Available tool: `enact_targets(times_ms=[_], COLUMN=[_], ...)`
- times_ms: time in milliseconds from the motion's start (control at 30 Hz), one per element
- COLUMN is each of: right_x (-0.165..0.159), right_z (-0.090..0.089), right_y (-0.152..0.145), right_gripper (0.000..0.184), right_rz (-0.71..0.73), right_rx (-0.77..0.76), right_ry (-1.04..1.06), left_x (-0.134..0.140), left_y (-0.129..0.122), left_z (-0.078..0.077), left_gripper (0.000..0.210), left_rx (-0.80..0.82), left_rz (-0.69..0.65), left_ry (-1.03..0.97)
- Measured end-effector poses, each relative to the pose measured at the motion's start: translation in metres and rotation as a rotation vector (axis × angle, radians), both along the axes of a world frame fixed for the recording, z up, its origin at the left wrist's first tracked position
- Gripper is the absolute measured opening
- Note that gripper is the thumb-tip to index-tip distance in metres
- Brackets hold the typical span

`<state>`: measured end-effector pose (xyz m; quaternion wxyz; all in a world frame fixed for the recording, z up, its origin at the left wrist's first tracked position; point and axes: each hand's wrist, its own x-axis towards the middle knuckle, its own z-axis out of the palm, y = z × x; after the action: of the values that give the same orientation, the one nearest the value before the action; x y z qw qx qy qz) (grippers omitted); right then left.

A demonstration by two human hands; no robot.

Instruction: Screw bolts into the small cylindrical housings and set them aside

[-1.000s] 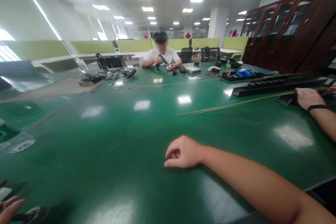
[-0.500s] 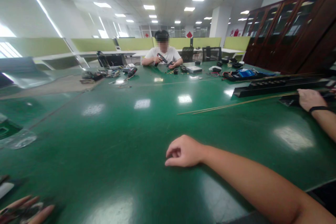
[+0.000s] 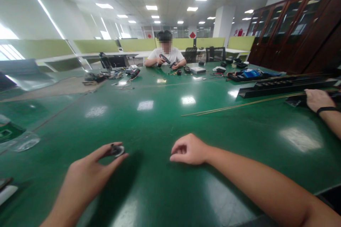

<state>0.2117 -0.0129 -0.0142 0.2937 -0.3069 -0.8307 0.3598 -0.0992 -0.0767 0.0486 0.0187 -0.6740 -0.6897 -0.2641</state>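
Observation:
My left hand [image 3: 84, 173] is raised over the green table [image 3: 149, 188], left of centre. Between its thumb and fingers it pinches a small round object [image 3: 117, 149], dark with a shiny silvery rim; its exact kind is unclear. A shadow falls on the tabletop beside it. My right hand [image 3: 189, 149] rests on the table near the middle, its fingers curled in toward the thumb. Nothing shows inside that curl. A short gap of bare tabletop separates the two hands.
Two thin brass-coloured rods [image 3: 234, 107] lie toward a black channel [image 3: 266, 90] at right, near another person's hand [image 3: 318, 100]. A clear plastic bottle [image 3: 25, 141] lies at left. Across the table, a person [image 3: 174, 56] holds a tool amid electronics and a power drill [image 3: 134, 73].
My left hand has come up from the lower left corner toward the middle, carrying the small round object. My right hand has barely shifted, its curl slightly tighter.

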Motion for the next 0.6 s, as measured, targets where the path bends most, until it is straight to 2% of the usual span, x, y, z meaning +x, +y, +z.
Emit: enact_targets(times_ms=[100,167,233,400,600], right_x=[0.002,0.003,0.003,0.002,0.002], right_z=[-0.003,-0.005,-0.007,-0.006,-0.005], right_y=[0.008,0.012,0.014,0.01,0.006], right_gripper=[0.022,0.022,0.028,0.03,0.026], right_rz=[-0.23,-0.343,-0.374,-0.297,-0.25], right_rx=[-0.071,-0.091,-0.093,-0.053,-0.023], right_ry=[0.056,0.066,0.057,-0.005,-0.051], left_x=[0.051,0.08,0.096,0.092,0.088], left_y=[0.034,0.052,0.064,0.069,0.063], left_z=[-0.005,-0.012,-0.022,-0.045,-0.051], left_gripper=[0.038,0.029,0.022,0.019,0.027], left_rx=[0.002,0.08,0.163,0.194,0.141], left_rz=[-0.271,-0.379,-0.446,-0.59,-0.63], left_ry=[0.029,0.102,0.133,0.055,-0.185])
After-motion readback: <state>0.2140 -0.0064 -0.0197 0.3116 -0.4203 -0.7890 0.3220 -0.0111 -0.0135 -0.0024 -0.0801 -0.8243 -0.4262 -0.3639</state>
